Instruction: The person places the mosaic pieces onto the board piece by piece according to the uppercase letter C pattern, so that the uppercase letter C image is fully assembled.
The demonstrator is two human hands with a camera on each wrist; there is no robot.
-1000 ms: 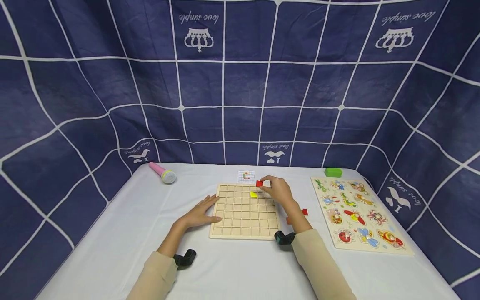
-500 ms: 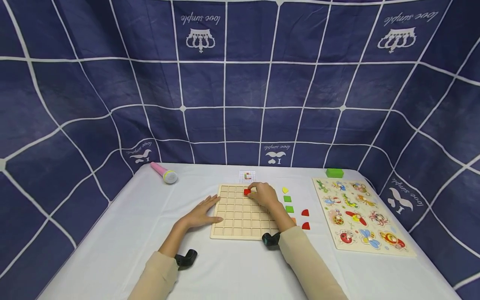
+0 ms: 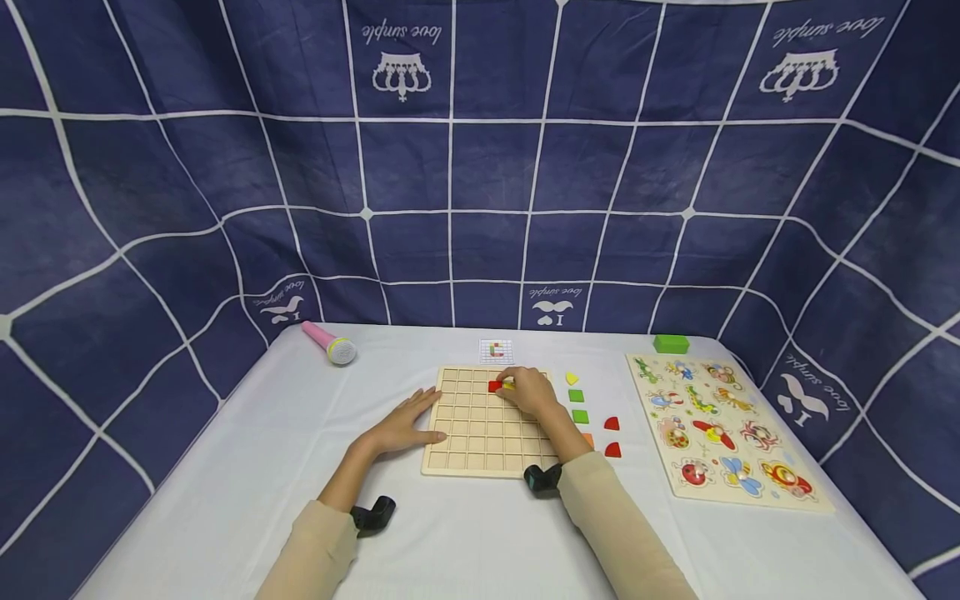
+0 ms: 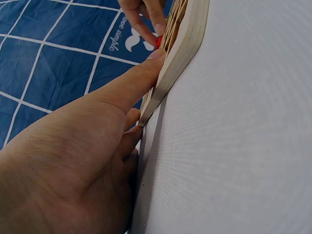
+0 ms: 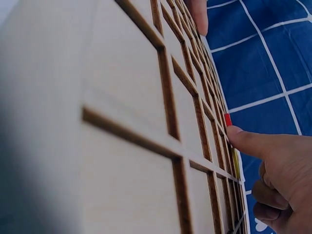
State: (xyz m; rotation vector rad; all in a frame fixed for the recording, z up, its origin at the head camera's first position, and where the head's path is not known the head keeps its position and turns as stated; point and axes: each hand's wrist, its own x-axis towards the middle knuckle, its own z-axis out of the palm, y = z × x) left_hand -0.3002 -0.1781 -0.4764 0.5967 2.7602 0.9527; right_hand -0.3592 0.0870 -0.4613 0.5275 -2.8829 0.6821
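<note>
A wooden grid board (image 3: pixel 480 442) lies on the white table. My left hand (image 3: pixel 401 427) rests at its left edge, fingers spread, with the thumb over the rim in the left wrist view. Near the board's back edge, my right hand (image 3: pixel 531 392) pinches a small red square tile (image 3: pixel 494 387) between thumb and fingers, low over a cell. Just right of it, a yellow tile (image 5: pixel 237 163) sits in the grid, partly covered by the right hand in the head view.
Right of the board lie a yellow piece (image 3: pixel 572 378), green squares (image 3: pixel 576 396), an orange piece (image 3: pixel 588 439) and red quarter-rounds (image 3: pixel 612 450). A pattern card (image 3: pixel 496 351) stands behind. Farther out are an insect puzzle (image 3: pixel 720 425), a green block (image 3: pixel 671 343) and a pink toy microphone (image 3: pixel 328 342).
My right hand has carried the red tile left and down from above the board's back right to a cell beside the yellow tile, then stayed there. The left hand has not moved.
</note>
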